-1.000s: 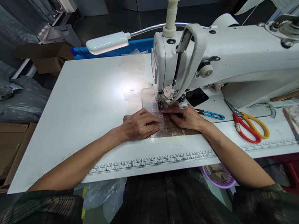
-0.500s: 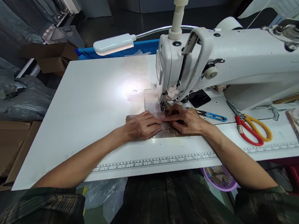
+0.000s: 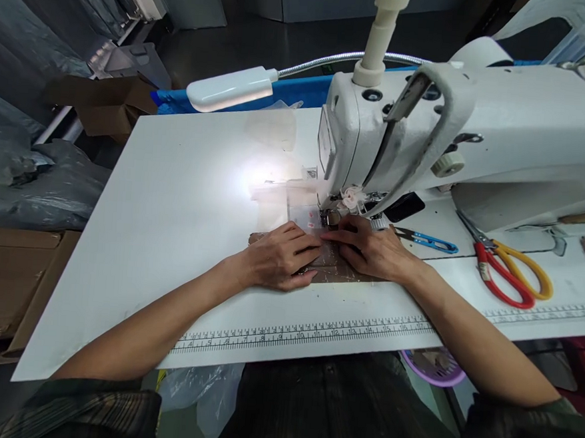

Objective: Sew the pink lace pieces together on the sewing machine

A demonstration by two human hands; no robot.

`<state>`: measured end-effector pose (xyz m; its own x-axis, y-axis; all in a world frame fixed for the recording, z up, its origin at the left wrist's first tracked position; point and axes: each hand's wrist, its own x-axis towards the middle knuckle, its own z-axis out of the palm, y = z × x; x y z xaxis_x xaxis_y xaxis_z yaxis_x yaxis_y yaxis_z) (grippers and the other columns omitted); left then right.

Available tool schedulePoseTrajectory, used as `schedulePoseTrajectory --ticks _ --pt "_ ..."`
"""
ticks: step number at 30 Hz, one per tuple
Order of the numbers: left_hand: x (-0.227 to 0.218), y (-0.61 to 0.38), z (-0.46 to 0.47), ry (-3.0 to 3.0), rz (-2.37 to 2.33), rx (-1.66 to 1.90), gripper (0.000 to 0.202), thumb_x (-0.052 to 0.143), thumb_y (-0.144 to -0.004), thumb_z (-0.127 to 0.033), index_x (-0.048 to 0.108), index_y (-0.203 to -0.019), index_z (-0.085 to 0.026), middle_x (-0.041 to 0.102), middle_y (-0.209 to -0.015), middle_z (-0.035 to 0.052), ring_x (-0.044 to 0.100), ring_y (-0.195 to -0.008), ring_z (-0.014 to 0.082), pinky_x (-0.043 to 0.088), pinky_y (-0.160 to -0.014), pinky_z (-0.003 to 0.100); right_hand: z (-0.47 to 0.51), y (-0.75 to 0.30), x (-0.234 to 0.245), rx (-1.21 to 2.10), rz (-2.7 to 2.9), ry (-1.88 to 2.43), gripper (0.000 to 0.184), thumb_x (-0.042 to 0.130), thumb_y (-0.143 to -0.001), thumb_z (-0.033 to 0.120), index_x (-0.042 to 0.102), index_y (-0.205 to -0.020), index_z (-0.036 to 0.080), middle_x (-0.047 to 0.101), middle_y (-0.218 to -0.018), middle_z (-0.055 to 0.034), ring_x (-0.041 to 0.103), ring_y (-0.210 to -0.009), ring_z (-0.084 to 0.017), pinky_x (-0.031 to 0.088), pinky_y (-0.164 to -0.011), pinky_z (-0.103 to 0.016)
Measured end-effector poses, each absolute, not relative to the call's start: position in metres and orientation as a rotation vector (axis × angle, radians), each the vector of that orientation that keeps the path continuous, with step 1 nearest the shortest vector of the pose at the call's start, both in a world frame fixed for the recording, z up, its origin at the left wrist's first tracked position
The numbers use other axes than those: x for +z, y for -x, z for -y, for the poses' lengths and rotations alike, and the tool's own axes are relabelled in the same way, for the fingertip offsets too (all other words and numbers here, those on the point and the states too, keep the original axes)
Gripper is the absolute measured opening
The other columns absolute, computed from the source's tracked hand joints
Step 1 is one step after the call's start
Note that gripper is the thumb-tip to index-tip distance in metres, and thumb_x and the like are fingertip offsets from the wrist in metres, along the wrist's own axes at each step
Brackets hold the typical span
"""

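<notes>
Your left thumb now stands apart from its fingers, where half a second ago it lay tucked closer; the view has shifted too. Progress: work looks under way, with the clear sheet [image 3: 299, 214] lying beside and perhaps partly beneath the presser foot [image 3: 330, 219] on the bench [image 3: 184, 191]. Stitches cannot be made out, so what is done and what is left stay unreadable. Sheet: see-through, flat, with small red marks [image 3: 311, 224]; brown material [image 3: 343, 275] shows nearer you. Your left hand [image 3: 278, 255] rests on the work, grip fairly wide. Your right hand [image 3: 376, 249] has a narrow grip near the foot; cannot tell whether it pinches anything.
</notes>
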<state>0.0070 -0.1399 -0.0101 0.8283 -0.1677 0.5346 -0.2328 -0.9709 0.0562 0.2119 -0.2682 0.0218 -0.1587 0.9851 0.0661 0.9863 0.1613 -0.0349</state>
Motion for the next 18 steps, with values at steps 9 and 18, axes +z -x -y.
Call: schedulePoseTrajectory --ticks 9,18 --pt "-0.0105 -0.0075 0.1354 -2.901 0.280 0.799 0.032 0.055 -0.089 -0.033 0.066 -0.107 -0.009 0.069 -0.108 0.0153 0.064 -0.083 0.0236 0.052 -0.075 0.040 0.2697 -0.2130 0.0214 0.026 2.320 1.972 0.042 0.046 -0.094 0.028 0.061 -0.134 0.028 0.064 -0.120 -0.0105 0.064 -0.083 -0.018 0.034 -0.050 -0.023" --pt "-0.0102 -0.0069 0.1333 -2.887 0.192 0.692 0.038 0.053 -0.091 -0.036 0.063 -0.114 -0.008 0.065 -0.118 0.0178 0.064 -0.096 0.0273 0.051 -0.084 0.044 0.2704 -0.2130 0.0213 0.105 2.279 1.930 0.039 0.052 -0.090 0.029 0.069 -0.125 0.026 0.066 -0.116 -0.0107 0.063 -0.082 -0.020 0.040 -0.053 -0.023"
